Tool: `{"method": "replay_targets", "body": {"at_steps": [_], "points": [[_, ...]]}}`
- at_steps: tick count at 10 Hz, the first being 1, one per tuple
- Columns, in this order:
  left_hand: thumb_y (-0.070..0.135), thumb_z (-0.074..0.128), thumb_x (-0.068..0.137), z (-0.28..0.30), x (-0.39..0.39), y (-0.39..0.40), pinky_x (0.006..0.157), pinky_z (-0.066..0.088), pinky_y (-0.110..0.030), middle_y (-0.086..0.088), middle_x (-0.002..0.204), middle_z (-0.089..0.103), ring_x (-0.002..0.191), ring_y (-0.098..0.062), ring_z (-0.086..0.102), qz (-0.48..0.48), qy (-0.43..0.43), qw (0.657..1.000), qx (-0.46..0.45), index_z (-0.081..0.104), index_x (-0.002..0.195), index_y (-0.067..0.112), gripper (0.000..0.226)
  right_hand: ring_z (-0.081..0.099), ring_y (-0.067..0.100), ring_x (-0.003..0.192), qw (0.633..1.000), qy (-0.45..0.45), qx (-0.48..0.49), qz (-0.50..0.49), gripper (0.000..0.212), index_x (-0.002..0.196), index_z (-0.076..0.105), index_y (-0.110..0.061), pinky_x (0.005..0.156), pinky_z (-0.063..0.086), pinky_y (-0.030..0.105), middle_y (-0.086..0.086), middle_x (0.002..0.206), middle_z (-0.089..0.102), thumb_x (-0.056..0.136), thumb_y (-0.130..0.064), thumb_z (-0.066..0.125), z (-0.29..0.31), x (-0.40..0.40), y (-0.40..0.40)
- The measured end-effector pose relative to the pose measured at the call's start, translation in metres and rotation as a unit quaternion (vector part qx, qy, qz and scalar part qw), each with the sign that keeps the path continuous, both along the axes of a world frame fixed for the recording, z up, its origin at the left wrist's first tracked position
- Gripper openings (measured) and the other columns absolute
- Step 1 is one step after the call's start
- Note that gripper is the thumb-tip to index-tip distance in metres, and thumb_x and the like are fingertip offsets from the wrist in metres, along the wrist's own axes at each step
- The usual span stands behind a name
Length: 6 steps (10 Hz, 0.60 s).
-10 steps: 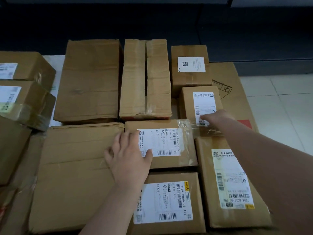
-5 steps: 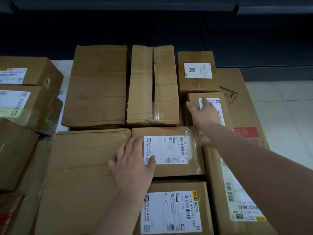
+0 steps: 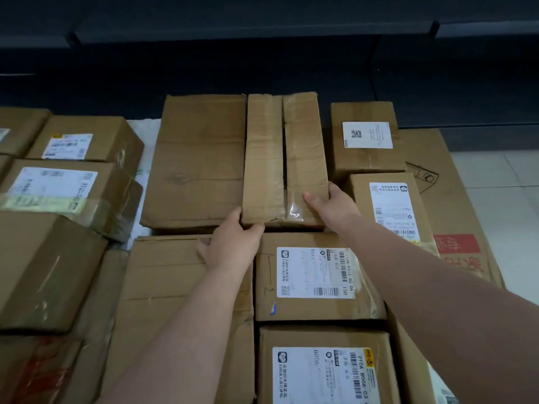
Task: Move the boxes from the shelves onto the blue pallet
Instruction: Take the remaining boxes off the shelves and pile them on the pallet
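Note:
Several brown cardboard boxes lie packed side by side below me. A narrow box (image 3: pixel 284 147) with a taped centre seam sits in the middle of the far row. My left hand (image 3: pixel 233 243) grips its near left corner, thumb on the front edge. My right hand (image 3: pixel 329 205) holds its near right corner, fingers on the taped top. Just in front lies a labelled box (image 3: pixel 318 275), with another labelled box (image 3: pixel 323 371) nearer still. The blue pallet is hidden under the boxes.
A wide plain box (image 3: pixel 195 161) lies left of the narrow one, and two small labelled boxes (image 3: pixel 364 138) (image 3: pixel 390 208) lie to its right on a large flat carton (image 3: pixel 460 217). More boxes (image 3: pixel 70 188) are stacked at the left. Dark shelving (image 3: pixel 262 53) stands behind; pale floor tiles (image 3: pixel 510 199) are at the right.
My left hand left the labelled box and went forward to the narrow box's near left corner. My right hand moved left from the small labelled box to the narrow box's near right corner.

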<state>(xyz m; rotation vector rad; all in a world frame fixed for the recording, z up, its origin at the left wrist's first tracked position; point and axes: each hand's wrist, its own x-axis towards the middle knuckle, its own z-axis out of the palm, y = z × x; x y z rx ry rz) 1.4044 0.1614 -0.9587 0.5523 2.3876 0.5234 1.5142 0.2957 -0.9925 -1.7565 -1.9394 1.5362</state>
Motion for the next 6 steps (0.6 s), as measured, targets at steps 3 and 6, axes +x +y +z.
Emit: {"method": "replay_targets", "body": {"at_steps": [3, 6], "points": [[0.031, 0.056, 0.088, -0.017, 0.013, -0.023, 0.108, 0.020, -0.035, 0.012, 0.112, 0.059, 0.119, -0.013, 0.049, 0.007, 0.081, 0.988, 0.132, 0.046, 0.134, 0.028, 0.047, 0.048, 0.023, 0.126, 0.996, -0.009, 0.086, -0.028, 0.061, 0.146, 0.033, -0.020, 0.096, 0.040, 0.033, 0.004, 0.140, 0.049, 0.093, -0.048, 0.049, 0.007, 0.021, 0.000], [0.039, 0.053, 0.089, -0.016, 0.031, -0.015, 0.116, 0.013, -0.046, 0.010, 0.150, 0.031, 0.141, -0.015, 0.019, -0.139, 0.179, 0.970, 0.086, 0.035, 0.141, 0.030, 0.056, 0.047, 0.027, 0.125, 0.986, -0.083, 0.126, -0.067, 0.056, 0.139, 0.043, -0.019, 0.099, 0.041, 0.037, 0.007, 0.140, 0.046, 0.090, -0.044, 0.055, 0.018, 0.047, 0.030]]}}
